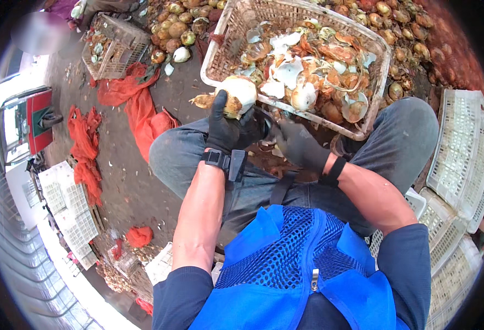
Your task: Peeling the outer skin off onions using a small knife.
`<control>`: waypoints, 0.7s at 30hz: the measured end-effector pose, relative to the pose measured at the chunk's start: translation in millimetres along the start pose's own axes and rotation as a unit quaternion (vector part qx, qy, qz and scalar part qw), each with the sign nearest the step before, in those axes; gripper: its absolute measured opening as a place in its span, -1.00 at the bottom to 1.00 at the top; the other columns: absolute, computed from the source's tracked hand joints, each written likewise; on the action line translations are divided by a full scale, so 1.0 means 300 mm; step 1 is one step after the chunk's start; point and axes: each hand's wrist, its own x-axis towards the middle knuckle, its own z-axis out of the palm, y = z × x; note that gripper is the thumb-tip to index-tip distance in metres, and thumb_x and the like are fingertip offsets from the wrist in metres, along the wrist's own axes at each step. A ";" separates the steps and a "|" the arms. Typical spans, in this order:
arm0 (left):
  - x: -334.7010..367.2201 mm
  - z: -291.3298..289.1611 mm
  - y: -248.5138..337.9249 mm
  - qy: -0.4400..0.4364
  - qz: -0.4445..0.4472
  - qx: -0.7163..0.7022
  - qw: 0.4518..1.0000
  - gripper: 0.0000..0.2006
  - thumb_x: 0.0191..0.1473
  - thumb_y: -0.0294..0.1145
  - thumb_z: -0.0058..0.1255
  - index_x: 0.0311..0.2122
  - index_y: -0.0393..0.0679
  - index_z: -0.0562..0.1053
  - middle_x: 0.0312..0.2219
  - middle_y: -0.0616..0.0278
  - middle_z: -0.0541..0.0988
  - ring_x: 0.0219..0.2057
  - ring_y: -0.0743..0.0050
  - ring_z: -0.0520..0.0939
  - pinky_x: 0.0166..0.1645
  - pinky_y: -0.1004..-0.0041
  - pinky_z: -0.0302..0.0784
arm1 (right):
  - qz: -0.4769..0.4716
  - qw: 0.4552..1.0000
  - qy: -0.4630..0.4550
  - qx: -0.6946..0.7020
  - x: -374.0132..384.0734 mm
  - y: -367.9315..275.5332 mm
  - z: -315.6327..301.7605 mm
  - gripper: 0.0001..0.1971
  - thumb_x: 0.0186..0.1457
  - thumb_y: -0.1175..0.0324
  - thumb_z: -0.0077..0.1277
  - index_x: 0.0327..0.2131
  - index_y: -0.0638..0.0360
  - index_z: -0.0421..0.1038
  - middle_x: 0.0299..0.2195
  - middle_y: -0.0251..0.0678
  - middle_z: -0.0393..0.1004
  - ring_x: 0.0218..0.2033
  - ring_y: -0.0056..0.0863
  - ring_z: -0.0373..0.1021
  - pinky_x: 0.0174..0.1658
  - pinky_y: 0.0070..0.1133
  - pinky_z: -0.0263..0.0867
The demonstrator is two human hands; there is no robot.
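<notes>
the gloved left hand (223,127) pinches a part-peeled onion (242,92) at the near-left corner of the plastic crate (383,77). the gloved right hand (303,146) is before the crate's near side; whether it grips anything, i cannot tell. peeling seems in hand; the next move likely calls for stripping leftover brown skin (202,101).

A dark grey-brown, debris-strewn floor (122,192) stretches across the left. White daylight glares through a bright opening (39,69) at far left, and pale grey ribbed sheeting (19,264) (bowed by the lens) runs along near left. White perforated plastic crates (457,154) line the right; orange-red mesh netting (85,157) lies left.
</notes>
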 end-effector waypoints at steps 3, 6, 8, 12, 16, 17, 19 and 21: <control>-0.002 0.016 0.007 0.038 0.034 0.019 0.999 -0.36 0.20 0.02 0.08 0.27 -0.13 0.28 0.17 0.05 0.46 0.16 0.02 0.50 0.23 -0.02 0.47 | -0.024 0.999 0.020 -0.032 -0.016 0.008 -0.003 -0.82 0.26 0.35 -0.05 -0.25 0.32 0.39 -0.43 0.12 0.50 -0.35 0.12 0.47 -0.28 -0.13 0.33; -0.022 0.045 0.001 0.032 0.039 0.049 0.998 -0.34 0.19 0.03 0.09 0.29 -0.09 0.27 0.18 0.05 0.45 0.17 0.00 0.49 0.24 -0.05 0.44 | -0.108 0.988 0.107 0.008 0.041 -0.090 -0.065 -0.85 0.24 0.39 -0.03 -0.24 0.32 0.38 -0.44 0.14 0.49 -0.33 0.13 0.47 -0.28 -0.15 0.35; -0.026 0.060 0.006 0.015 0.033 0.050 0.998 -0.34 0.19 0.02 0.09 0.29 -0.09 0.27 0.18 0.05 0.45 0.18 -0.02 0.48 0.26 -0.05 0.43 | -0.040 0.998 0.048 -0.030 0.094 -0.118 -0.080 -0.85 0.23 0.40 -0.04 -0.24 0.31 0.38 -0.42 0.14 0.49 -0.32 0.15 0.46 -0.27 -0.14 0.35; -0.024 0.072 0.000 0.008 0.009 0.013 1.000 -0.33 0.19 0.01 0.10 0.29 -0.13 0.26 0.19 0.02 0.43 0.20 -0.03 0.47 0.27 -0.04 0.43 | -0.086 0.994 0.057 -0.036 0.128 -0.076 -0.053 -0.87 0.22 0.41 -0.03 -0.27 0.29 0.37 -0.39 0.17 0.49 -0.28 0.18 0.45 -0.24 -0.10 0.34; -0.026 0.068 0.002 0.000 -0.010 -0.037 0.999 -0.34 0.19 -0.01 0.10 0.29 -0.14 0.27 0.18 0.01 0.44 0.20 -0.02 0.47 0.28 -0.01 0.42 | -0.107 0.990 0.064 -0.066 0.123 -0.090 -0.054 -0.87 0.21 0.41 -0.02 -0.25 0.29 0.35 -0.40 0.14 0.49 -0.29 0.16 0.46 -0.24 -0.09 0.34; -0.030 0.068 0.001 0.001 -0.005 -0.034 0.999 -0.35 0.20 -0.01 0.09 0.29 -0.15 0.27 0.17 0.01 0.45 0.19 -0.02 0.48 0.29 0.01 0.42 | -0.100 0.990 0.062 -0.083 0.119 -0.099 -0.054 -0.86 0.21 0.41 -0.03 -0.23 0.28 0.34 -0.41 0.12 0.49 -0.30 0.15 0.47 -0.24 -0.10 0.34; -0.032 0.091 -0.007 0.002 -0.003 -0.032 0.999 -0.35 0.20 -0.02 0.08 0.28 -0.16 0.27 0.17 0.01 0.46 0.18 -0.02 0.48 0.29 0.04 0.41 | -0.090 0.989 0.061 -0.101 0.121 -0.089 -0.062 -0.86 0.20 0.41 -0.03 -0.22 0.27 0.33 -0.42 0.10 0.50 -0.30 0.14 0.47 -0.25 -0.10 0.35; -0.036 0.103 -0.007 0.003 0.007 -0.007 1.000 -0.36 0.21 -0.03 0.08 0.27 -0.18 0.27 0.15 0.02 0.48 0.15 0.01 0.51 0.29 0.07 0.42 | -0.136 0.978 0.073 -0.140 0.142 -0.083 -0.072 -0.87 0.21 0.42 -0.05 -0.22 0.24 0.32 -0.45 0.06 0.50 -0.33 0.12 0.48 -0.28 -0.11 0.36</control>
